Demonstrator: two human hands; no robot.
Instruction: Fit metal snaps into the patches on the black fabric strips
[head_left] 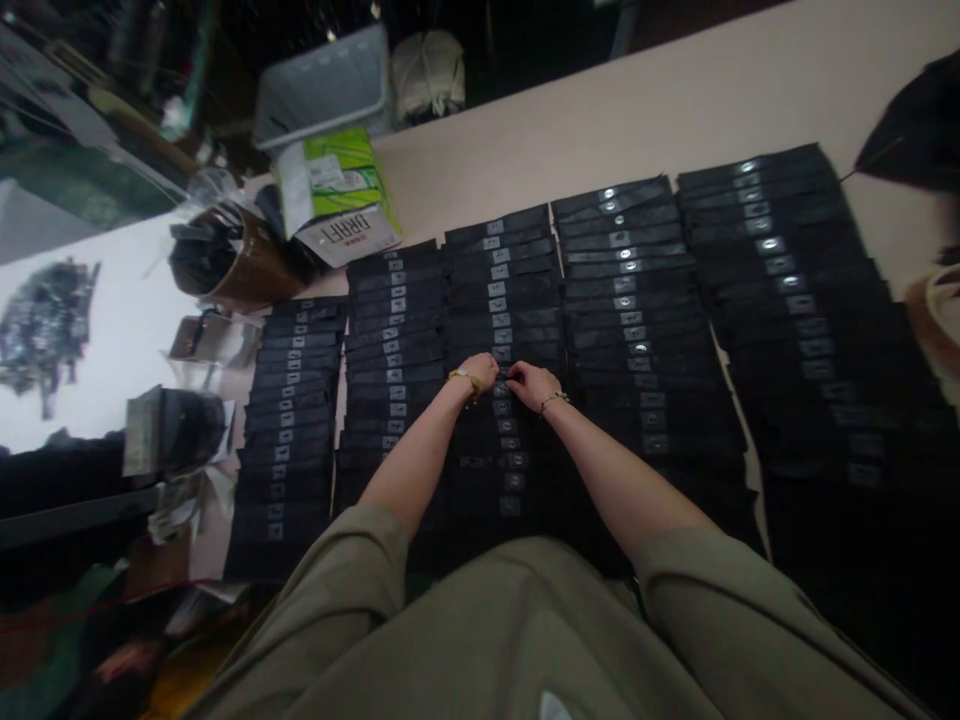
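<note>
My left hand (478, 372) and right hand (534, 386) meet, curled, at a black strip (504, 376) lying crosswise; I can't tell whether they grip it.

Dim light, with strongly bowed, distorted edges.

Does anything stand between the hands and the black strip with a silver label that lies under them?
Nothing visible does. The left hand and the right hand reach the black strip directly from above. Only the neighbouring overlapping strips lie beside it, and they do not cover the hands.
</note>
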